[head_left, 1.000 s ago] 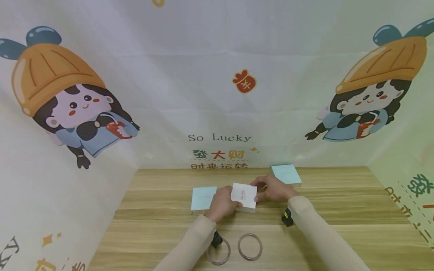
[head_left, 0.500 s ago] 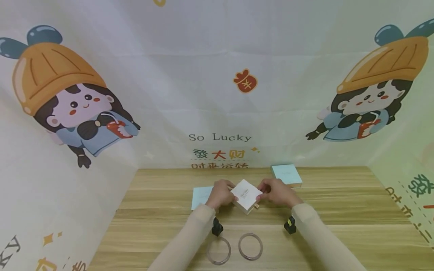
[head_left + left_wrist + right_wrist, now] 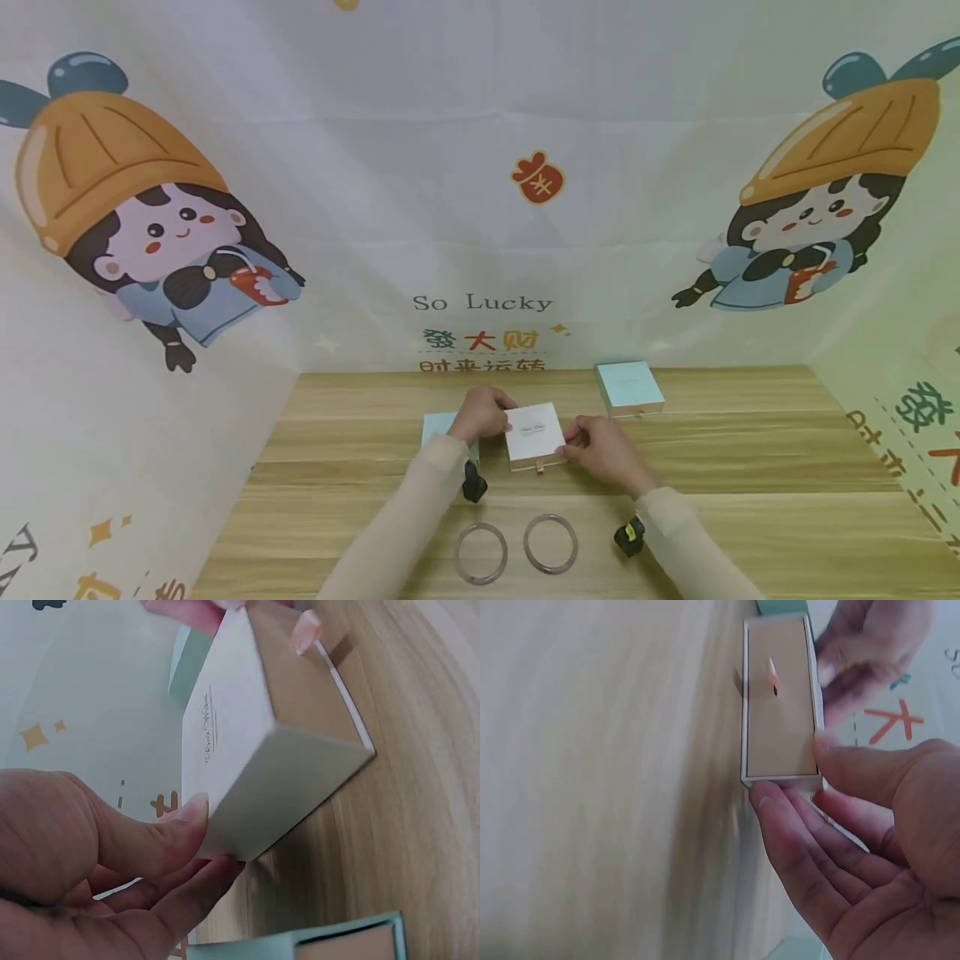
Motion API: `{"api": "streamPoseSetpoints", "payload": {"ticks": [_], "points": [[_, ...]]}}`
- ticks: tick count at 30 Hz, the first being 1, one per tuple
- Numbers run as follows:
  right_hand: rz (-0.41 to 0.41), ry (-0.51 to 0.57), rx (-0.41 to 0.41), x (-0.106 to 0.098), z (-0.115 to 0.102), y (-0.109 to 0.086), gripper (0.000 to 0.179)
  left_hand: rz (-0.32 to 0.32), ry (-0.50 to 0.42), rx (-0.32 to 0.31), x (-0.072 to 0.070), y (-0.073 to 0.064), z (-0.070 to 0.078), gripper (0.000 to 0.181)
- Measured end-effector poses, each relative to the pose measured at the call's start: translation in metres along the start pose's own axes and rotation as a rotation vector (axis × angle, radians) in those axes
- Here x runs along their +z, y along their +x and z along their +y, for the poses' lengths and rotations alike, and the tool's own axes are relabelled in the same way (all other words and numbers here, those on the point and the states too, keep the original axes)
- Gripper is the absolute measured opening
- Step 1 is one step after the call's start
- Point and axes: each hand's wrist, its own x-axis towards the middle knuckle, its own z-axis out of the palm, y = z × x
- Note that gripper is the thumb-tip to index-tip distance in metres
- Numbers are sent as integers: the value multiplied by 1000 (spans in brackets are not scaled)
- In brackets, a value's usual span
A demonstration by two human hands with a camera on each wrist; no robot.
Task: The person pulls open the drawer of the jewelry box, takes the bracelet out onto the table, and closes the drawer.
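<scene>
The white box is turned: 0.5 s ago a corner points at the person, and now the tan drawer front with its pink pull tab does. The right hand sits lower and nearer the person than then. Both hands grip the box: the left hand pinches its left rear corner, the right its right front corner. It is in the middle of the wooden table, beyond 2 rings, the left ring and right ring. Its lid bears dark cursive script I cannot read. The left blue box is partly behind the left arm; the right blue box stands at the rear. The printed backdrop reads "So Lucky" above "發大财", with "时来运转" cut off at the table.
</scene>
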Motion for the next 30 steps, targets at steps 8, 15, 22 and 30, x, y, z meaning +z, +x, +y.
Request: {"api": "streamPoseSetpoints", "payload": {"ticks": [8, 15, 22, 30], "points": [[93, 35, 8, 17, -9, -10, 10, 9, -8, -5, -3, 1, -2, 31], [86, 45, 19, 16, -8, -11, 11, -8, -2, 5, 0, 4, -1, 34], [57, 21, -22, 12, -7, -9, 12, -29, 15, 4, -1, 3, 0, 35], [36, -48, -64, 1, -4, -8, 18, -75, -12, 24, -2, 0, 0, 43]]}}
